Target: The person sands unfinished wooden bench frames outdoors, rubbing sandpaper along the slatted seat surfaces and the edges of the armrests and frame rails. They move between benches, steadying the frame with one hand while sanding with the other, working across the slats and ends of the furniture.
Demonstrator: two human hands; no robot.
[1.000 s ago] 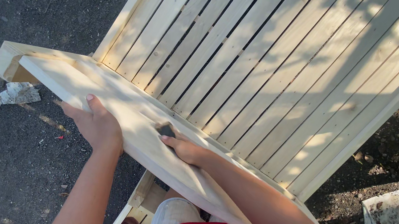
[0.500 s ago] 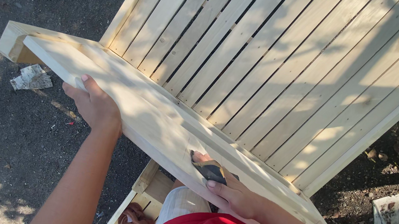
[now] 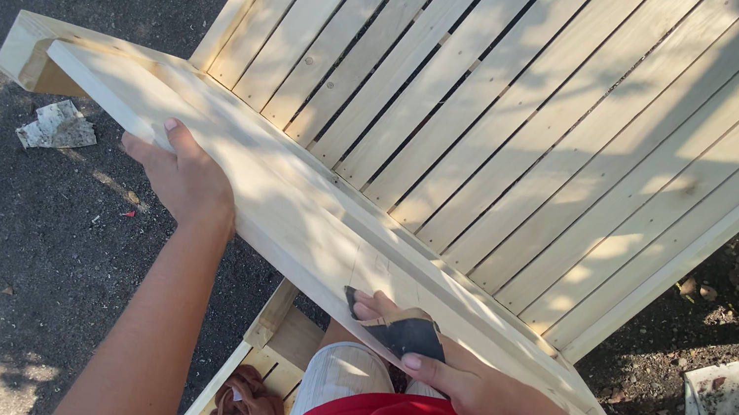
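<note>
Sanding the pale wooden armrest board (image 3: 289, 209) at lower centre, the right hand (image 3: 451, 376) is pressing dark sandpaper (image 3: 403, 333) against its edge while the left hand (image 3: 184, 179) is gripping the board, likely calling for another steady stroke.

Both bare arms reach forward from the body, hands set well apart.

The left hand (image 3: 184, 179) lies palm down at the end of a long, nearly straight forearm that rises from the lower left; its fingers curl over an edge and the thumb points up and away, wrist level. The right hand (image 3: 451, 376) sits close to the torso, the forearm coming in from the lower right with the elbow bent. Its fingers are pressed flat and spread, fingertips (image 3: 366, 301) pointing left, the thumb tucked alongside, gripping something thin beneath the palm.
</note>
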